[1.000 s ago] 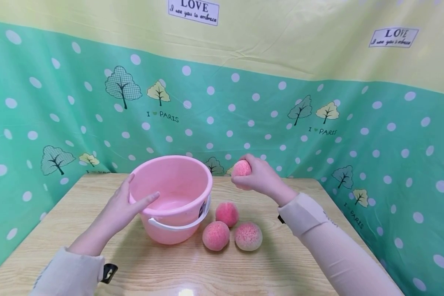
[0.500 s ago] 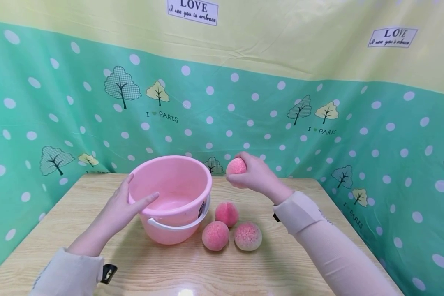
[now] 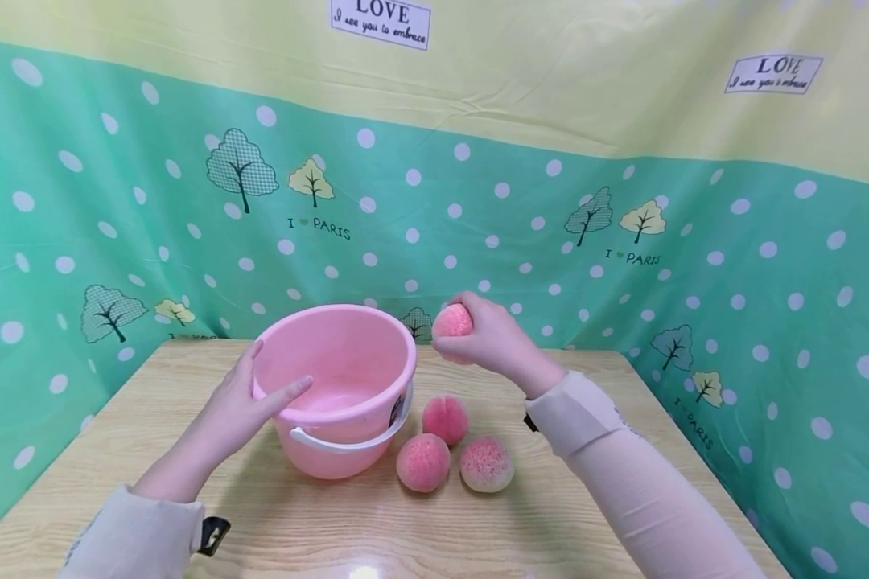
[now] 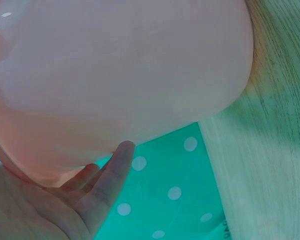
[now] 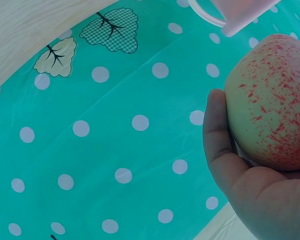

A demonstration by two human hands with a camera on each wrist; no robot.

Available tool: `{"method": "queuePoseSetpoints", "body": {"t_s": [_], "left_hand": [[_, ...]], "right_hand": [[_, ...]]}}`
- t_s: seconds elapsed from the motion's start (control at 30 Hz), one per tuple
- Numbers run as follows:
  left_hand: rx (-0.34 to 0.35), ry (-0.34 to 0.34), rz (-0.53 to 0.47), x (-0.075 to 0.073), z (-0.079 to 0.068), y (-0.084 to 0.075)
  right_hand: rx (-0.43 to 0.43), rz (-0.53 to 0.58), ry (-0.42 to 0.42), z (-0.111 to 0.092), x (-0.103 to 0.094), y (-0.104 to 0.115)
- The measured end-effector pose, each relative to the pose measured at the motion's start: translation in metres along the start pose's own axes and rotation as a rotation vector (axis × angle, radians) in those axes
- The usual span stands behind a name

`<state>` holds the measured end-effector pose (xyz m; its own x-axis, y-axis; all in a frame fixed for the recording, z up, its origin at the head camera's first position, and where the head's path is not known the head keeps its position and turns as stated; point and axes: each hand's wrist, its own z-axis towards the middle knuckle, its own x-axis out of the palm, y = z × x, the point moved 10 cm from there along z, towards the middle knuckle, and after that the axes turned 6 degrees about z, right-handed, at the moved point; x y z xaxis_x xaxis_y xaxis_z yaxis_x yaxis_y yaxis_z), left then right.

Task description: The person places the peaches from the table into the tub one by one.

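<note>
My right hand (image 3: 496, 338) grips a peach (image 3: 452, 322), raised above the table just right of the bucket's rim. In the right wrist view this peach (image 5: 272, 105) shows yellow-green skin with red flecks, and the fingers curl round its underside. A pink bucket (image 3: 333, 462) with a white handle (image 3: 348, 444) stands tipped slightly towards me. My left hand (image 3: 242, 402) holds its left rim, the thumb over the inside and the fingers along the outer wall. From the left wrist, the fingers lie against the bucket's smooth side (image 4: 130, 75).
Three more peaches lie close together right of the bucket: a pink one (image 3: 445, 420) at the back, another (image 3: 423, 462) in front, and a pale-bottomed one (image 3: 487, 464) on the right. The wooden table (image 3: 297, 531) ends at a green and yellow patterned curtain (image 3: 478, 201).
My right hand has moved left and slightly up with its peach, closer to the bucket. The left hand, the bucket and the three peaches on the table stay put.
</note>
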<state>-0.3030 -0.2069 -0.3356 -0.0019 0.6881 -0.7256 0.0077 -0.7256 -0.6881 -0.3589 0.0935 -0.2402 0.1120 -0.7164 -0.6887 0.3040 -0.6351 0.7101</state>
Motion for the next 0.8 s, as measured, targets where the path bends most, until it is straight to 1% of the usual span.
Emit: {"method": "queuePoseSetpoints", "body": {"t_s": [0.4,0.67,0.8], "left_hand": [[0.000,-0.003,-0.001,0.000,0.000,0.000],[0.006,-0.008,-0.002,-0.001,0.000,-0.001],[0.007,-0.008,0.002,-0.001,0.000,0.000]], "right_hand": [[0.009,0.016,0.007,0.002,0.009,0.006],[-0.005,-0.001,0.010,0.005,0.017,0.015],[0.006,0.007,0.016,0.005,0.019,0.016]]}}
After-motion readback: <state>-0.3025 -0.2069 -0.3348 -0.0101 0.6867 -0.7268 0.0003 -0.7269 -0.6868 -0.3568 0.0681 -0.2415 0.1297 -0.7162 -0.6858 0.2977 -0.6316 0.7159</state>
